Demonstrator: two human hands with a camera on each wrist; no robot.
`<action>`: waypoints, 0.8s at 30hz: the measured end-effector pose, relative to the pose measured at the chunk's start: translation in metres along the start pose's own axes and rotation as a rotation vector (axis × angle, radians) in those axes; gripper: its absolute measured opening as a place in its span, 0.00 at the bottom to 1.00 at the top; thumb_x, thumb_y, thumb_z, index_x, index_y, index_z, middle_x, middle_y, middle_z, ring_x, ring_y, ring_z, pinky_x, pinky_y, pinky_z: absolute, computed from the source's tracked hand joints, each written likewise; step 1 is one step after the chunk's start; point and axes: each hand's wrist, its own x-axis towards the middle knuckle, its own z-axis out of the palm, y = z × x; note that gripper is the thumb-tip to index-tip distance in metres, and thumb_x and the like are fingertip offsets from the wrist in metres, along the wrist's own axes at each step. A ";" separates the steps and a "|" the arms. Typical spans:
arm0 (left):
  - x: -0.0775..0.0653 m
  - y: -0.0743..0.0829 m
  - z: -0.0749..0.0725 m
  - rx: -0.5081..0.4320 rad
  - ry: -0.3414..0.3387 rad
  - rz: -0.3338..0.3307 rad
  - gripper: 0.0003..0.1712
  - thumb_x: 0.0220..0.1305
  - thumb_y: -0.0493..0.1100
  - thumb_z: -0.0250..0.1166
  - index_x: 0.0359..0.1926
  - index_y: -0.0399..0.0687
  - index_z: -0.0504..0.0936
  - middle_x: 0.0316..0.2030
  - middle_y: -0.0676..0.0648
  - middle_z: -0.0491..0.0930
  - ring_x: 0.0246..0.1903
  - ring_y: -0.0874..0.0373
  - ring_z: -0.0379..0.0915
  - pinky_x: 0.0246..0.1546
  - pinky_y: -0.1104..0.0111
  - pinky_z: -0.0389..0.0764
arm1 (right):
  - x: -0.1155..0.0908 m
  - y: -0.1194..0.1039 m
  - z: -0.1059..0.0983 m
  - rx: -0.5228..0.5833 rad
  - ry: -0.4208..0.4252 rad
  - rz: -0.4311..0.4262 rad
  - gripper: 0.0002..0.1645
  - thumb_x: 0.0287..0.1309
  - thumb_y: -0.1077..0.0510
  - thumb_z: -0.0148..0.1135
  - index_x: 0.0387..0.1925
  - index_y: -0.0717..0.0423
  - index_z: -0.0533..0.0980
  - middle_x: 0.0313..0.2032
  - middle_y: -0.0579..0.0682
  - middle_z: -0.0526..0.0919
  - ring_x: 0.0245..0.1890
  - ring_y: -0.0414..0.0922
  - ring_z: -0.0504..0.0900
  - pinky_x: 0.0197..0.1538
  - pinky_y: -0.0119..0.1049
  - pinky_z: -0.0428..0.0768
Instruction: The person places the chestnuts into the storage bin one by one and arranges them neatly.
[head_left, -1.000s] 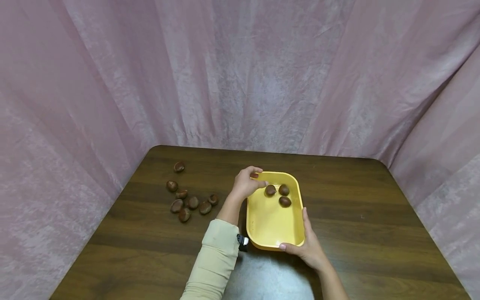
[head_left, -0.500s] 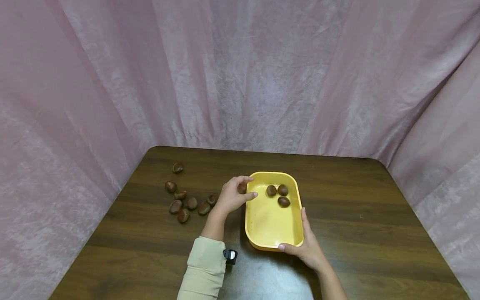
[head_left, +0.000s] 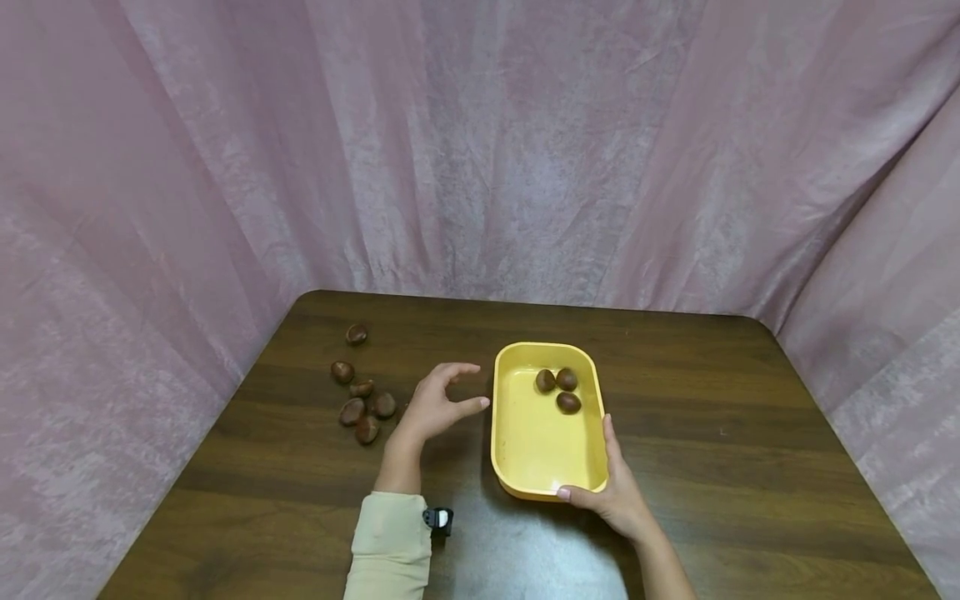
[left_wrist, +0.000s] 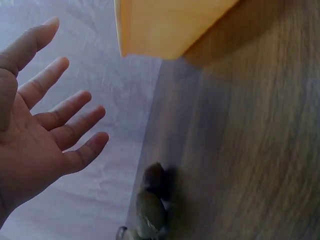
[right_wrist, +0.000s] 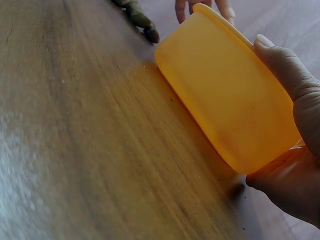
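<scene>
In the head view my left hand [head_left: 433,406] hovers left of a yellow plastic container [head_left: 531,442], thumb and fingers spread with nothing between them. The left wrist view shows the same empty palm and parted fingers [left_wrist: 70,112]. My right hand [head_left: 621,498] grips the container's near right corner, its thumb on the rim and the fingers along the right side. Inside the container, near its far end, sit three brown chestnuts [head_left: 568,403]. Several more chestnuts [head_left: 352,412] lie loose on the table to the left; my left hand partly hides some of them.
The dark wooden table [head_left: 750,467] has its far edge close to a pink curtain [head_left: 525,167], which also hangs at both sides. One chestnut [head_left: 356,334] lies apart from the others, farther back.
My left hand has moved from over the container's left rim leftward, toward the loose chestnuts. My right hand and the container stay in place.
</scene>
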 end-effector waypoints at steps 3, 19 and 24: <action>-0.004 -0.005 -0.004 0.007 0.021 -0.009 0.29 0.51 0.50 0.72 0.55 0.58 0.76 0.56 0.50 0.69 0.56 0.46 0.63 0.49 0.50 0.69 | 0.000 0.000 0.000 0.007 -0.002 0.003 0.76 0.35 0.64 0.77 0.72 0.50 0.30 0.70 0.61 0.38 0.62 0.59 0.57 0.61 0.39 0.58; -0.017 -0.032 -0.021 0.017 0.080 -0.054 0.28 0.52 0.50 0.72 0.55 0.56 0.77 0.59 0.46 0.67 0.54 0.44 0.66 0.50 0.51 0.69 | -0.001 -0.001 0.001 0.007 0.005 0.023 0.77 0.34 0.64 0.78 0.72 0.48 0.31 0.70 0.62 0.41 0.55 0.59 0.66 0.57 0.40 0.66; -0.019 -0.041 -0.025 0.010 0.091 -0.097 0.29 0.51 0.49 0.72 0.56 0.53 0.77 0.58 0.46 0.68 0.52 0.45 0.66 0.49 0.51 0.69 | 0.000 0.000 0.000 -0.006 0.003 0.027 0.77 0.35 0.64 0.78 0.72 0.47 0.31 0.70 0.60 0.41 0.58 0.58 0.64 0.58 0.37 0.63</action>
